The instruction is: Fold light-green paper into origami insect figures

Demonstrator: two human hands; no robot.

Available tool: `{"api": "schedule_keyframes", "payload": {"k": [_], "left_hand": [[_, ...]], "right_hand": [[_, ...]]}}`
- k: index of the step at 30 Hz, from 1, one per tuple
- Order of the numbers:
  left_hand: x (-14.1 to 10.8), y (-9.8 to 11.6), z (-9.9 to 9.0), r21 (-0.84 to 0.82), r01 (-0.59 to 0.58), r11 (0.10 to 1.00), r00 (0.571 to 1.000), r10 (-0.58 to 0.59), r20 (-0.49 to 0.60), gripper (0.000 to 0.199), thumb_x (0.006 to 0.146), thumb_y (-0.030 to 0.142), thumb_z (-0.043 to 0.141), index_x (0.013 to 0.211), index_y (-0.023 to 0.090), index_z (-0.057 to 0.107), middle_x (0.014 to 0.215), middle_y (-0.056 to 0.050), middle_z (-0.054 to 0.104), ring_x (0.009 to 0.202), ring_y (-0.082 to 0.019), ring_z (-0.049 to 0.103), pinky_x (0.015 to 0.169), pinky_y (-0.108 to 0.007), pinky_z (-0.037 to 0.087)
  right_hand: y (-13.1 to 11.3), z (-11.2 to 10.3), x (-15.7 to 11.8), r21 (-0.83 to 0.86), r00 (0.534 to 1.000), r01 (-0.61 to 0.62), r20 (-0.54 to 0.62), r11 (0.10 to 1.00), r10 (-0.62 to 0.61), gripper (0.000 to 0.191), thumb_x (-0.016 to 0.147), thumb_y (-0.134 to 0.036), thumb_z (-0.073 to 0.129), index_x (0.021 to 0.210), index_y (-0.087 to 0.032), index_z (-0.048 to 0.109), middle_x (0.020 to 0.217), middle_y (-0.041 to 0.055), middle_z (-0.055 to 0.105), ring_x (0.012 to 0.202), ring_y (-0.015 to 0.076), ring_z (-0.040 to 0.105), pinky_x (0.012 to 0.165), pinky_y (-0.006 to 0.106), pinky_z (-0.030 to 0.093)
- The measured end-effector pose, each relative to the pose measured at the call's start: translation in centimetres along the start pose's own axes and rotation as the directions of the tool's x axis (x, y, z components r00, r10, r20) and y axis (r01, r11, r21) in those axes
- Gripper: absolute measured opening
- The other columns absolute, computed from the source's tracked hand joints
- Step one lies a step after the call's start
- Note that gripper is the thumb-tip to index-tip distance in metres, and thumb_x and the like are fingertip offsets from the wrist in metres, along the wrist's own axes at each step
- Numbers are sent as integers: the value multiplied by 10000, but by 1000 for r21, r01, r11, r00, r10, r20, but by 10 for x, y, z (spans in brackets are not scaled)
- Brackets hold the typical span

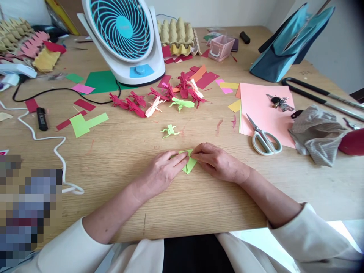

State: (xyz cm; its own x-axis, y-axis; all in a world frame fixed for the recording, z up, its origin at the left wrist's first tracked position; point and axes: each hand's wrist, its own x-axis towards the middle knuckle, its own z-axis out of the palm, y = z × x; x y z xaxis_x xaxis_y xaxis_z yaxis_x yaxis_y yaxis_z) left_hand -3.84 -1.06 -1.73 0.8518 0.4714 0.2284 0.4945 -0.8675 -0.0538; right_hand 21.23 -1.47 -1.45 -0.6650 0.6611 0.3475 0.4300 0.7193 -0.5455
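A small folded piece of light green paper [189, 163] lies on the wooden table between my two hands, its point toward me. My left hand [166, 168] rests on its left side with the fingers together, pressing it down. At its upper right edge, my right hand [214, 161] pinches the paper between thumb and fingers. Just beyond stands a small light green folded frog [170, 131]. Farther back lies a cluster of folded figures: several red ones [135, 107], pale pink ones [154, 106] and a larger light green one [182, 103].
A fan [139, 72] stands at the back. Scissors [264, 138] and keys [280, 102] lie on pink paper [267, 91] at the right, beside a grey cloth [315, 131]. Green scraps [79, 125], a black marker [42, 119] and a white cable [63, 151] are at the left.
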Motion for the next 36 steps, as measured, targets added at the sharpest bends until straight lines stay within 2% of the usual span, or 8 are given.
{"api": "schedule_keyframes", "payload": {"k": [12, 22, 28, 36], "left_hand": [[0, 1, -1, -24, -1, 1000, 997, 2, 71, 456, 943, 94, 459, 1391, 169, 504, 1425, -64, 552, 1165, -243, 541, 1004, -407, 484], [0, 4, -7, -15, 16, 1000, 997, -15, 78, 476, 930, 88, 479, 1399, 173, 493, 1414, -40, 560, 1154, -240, 519, 1008, -393, 466], [4, 9, -5, 0, 58, 998, 995, -58, 83, 429, 983, 232, 459, 1408, 174, 478, 1387, -46, 574, 1123, -239, 518, 972, -397, 463], [13, 21, -8, 40, 178, 983, 965, -183, 189, 494, 965, 346, 511, 1438, 218, 451, 1416, -60, 548, 1170, -272, 483, 937, -425, 459]], "right_hand": [[-5, -6, 2, -4, 999, 3, 49, 1000, -3, 268, 955, -83, 430, 1082, -133, 660, 1093, 149, 622, 1018, 228, 594, 884, 397, 529], [-9, -18, 1, 40, 992, -12, 128, 999, 7, 287, 927, 0, 418, 984, -152, 655, 1127, 132, 629, 1057, 219, 601, 902, 381, 527], [-13, -21, 2, 55, 990, -21, 142, 998, 13, 326, 891, 42, 410, 962, -153, 663, 1105, 128, 634, 1056, 216, 608, 899, 372, 528], [-9, -19, -1, 90, 995, -5, 102, 996, -4, 304, 862, 53, 443, 874, -160, 659, 1106, 114, 640, 1036, 199, 621, 885, 350, 528]]}}
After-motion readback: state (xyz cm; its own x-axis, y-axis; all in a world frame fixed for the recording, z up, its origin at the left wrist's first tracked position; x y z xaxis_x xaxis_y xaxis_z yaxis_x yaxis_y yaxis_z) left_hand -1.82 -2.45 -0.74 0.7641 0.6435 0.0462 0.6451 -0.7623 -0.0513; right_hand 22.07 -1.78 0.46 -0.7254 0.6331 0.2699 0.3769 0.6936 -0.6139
